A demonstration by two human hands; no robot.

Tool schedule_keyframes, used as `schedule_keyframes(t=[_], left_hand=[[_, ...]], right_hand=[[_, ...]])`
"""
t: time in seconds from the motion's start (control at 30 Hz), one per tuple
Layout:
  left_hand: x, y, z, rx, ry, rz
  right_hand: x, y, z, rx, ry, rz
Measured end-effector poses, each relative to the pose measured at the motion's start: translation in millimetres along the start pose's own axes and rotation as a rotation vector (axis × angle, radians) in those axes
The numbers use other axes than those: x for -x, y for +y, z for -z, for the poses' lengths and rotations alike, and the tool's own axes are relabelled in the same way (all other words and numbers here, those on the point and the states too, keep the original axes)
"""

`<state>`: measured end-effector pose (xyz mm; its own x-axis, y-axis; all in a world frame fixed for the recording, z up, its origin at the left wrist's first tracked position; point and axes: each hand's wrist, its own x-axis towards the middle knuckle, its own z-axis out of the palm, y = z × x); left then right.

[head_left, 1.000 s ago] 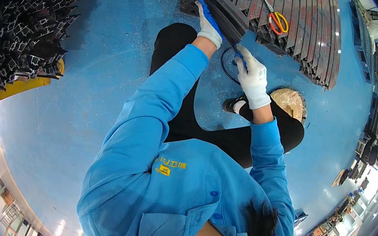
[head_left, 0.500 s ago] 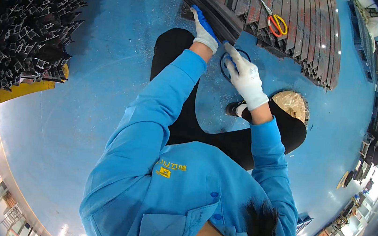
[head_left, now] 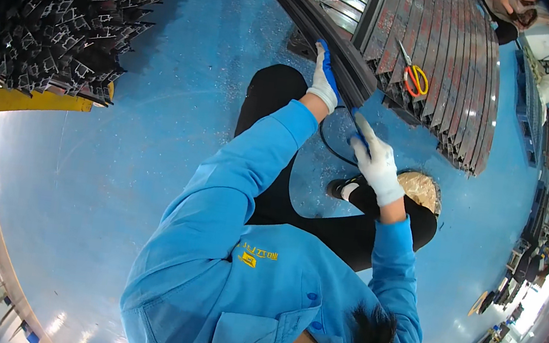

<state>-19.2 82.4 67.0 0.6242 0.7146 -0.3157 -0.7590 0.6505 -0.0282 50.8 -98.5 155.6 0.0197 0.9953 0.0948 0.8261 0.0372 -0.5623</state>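
Far left, a stack of dark metal profiles is resting with its cut ends showing, a yellow support curving beneath it; next, a bundle of long dark strips is slanting down from the upper edge, its near end sitting above the black-trousered legs; the left hand, in a white and blue glove, is gripping that bundle near its end, fingers closing against its underside; a thin black loop is curving just below; the right hand, gloved alike, is reaching to the bundle's near corner, fingers partly bending, whether pinching anything one cannot tell; a tan wrapped round item is lying near the knee; scissors with red and yellow handles are lying on a right-hand stack of profiles; far right, another person is partly showing.
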Motion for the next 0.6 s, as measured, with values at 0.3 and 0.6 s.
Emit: schedule_keyframes(t=[0.3, 0.6], left_hand=[[-12.9, -5.9, 6.9, -0.183, 0.092, -0.079], [-23.1, -2.9, 29.8, -0.051, 0.018, -0.096]], right_hand=[[-15.3, 1.1, -9.8, 0.024, 0.043, -0.005], [-1.7, -10.0, 11.1, -0.041, -0.017, -0.070]])
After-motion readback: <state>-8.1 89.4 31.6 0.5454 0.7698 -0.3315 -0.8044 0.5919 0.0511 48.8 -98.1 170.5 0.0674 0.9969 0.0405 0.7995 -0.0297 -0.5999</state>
